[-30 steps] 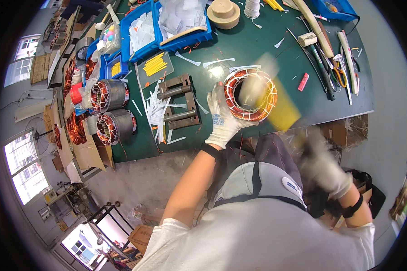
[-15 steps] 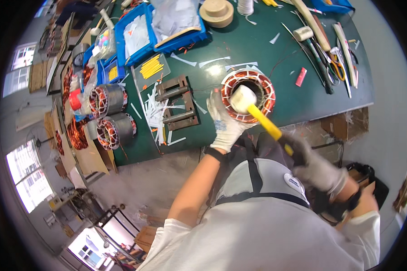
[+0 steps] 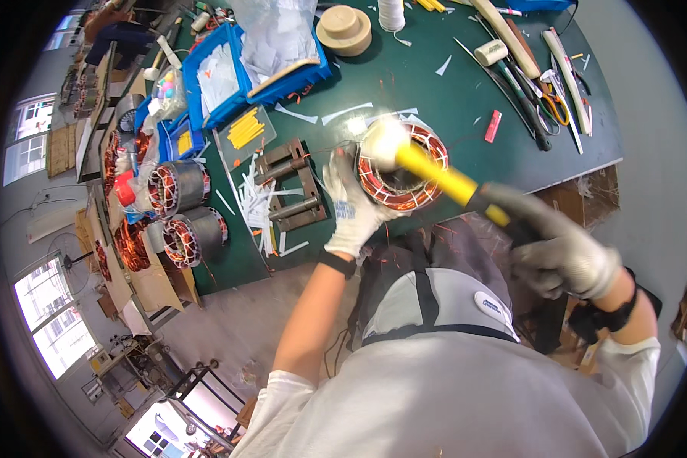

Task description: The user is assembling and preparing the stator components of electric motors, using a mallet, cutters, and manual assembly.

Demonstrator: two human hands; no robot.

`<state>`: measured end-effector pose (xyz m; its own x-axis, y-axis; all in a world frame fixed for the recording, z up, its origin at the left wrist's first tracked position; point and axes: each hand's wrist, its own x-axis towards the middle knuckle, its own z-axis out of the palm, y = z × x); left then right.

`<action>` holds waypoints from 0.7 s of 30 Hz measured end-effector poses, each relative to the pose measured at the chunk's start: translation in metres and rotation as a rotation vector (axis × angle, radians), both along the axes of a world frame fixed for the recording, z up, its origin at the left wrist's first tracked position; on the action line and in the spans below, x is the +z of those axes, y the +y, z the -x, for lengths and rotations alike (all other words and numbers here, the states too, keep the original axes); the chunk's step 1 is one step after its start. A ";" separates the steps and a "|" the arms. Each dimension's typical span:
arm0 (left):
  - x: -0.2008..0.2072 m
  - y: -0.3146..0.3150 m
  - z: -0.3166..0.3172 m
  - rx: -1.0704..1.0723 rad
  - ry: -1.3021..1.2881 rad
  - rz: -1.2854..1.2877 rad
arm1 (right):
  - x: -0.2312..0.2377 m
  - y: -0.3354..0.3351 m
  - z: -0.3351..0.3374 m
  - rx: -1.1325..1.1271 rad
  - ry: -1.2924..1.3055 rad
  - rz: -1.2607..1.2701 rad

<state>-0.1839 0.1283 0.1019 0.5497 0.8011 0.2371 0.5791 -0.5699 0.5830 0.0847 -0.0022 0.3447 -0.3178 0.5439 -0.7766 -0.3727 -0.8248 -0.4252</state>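
A motor stator point(image 3: 433, 145) stands on the green workbench, its ring of copper windings laced with white cord. My left hand point(image 3: 351, 210), in a white work glove, grips the stator's outer left side, fingers reaching along it and thumb near its front. My right hand point(image 3: 565, 256), gloved in grey and white, is closed round the black grip of a mallet point(image 3: 439, 174) with a yellow shaft. The mallet's white head is over the upper left of the windings, slightly blurred, hiding part of the ring. Whether it touches the coil I cannot tell.
Left of the stator lie a steel fixture point(image 3: 307, 195), white strips point(image 3: 253, 200) and yellow sticks point(image 3: 246, 128). More stators point(image 3: 195, 233) stand farther left. Blue bins point(image 3: 290, 85) are behind. At the right lie scissors point(image 3: 555, 103), a red piece point(image 3: 493, 126) and hand tools point(image 3: 519, 95).
The mallet head has shifted from the stator's centre opening to its upper left windings. My right hand has moved outward to the right with it. My left hand keeps its hold; the whole view has shifted slightly.
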 end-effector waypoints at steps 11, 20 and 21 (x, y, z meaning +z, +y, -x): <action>0.006 -0.017 -0.022 0.006 -0.011 0.002 | -0.061 -0.053 0.030 0.225 -0.425 -0.351; 0.009 0.018 -0.014 -0.138 0.044 0.134 | -0.075 -0.039 -0.009 -0.251 -0.932 -0.653; 0.015 0.021 -0.016 -0.147 0.067 0.136 | -0.087 -0.058 0.002 0.116 -0.843 -0.686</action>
